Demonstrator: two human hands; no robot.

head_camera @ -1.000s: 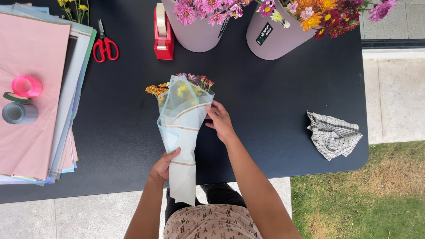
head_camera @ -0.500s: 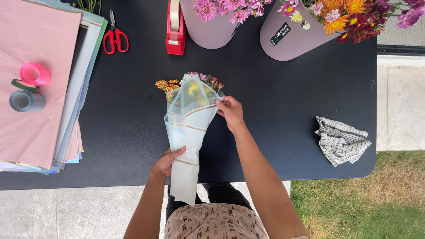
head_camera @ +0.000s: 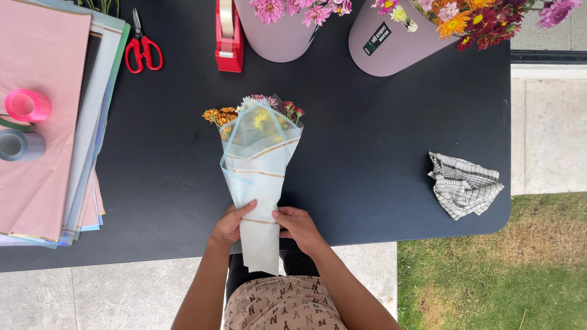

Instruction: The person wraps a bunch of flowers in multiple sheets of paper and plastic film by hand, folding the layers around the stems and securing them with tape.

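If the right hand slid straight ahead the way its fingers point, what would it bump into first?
The right hand points leftward across the wrapped bouquet, which it already touches. Beyond the wrap, it would probably meet the left hand on the other side.

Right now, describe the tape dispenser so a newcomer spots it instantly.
Start at the black table and go to its far edge, left of the two mauve flower buckets. The tape dispenser stands there, right of the red-handled scissors: a solid red block carrying a clear roll.
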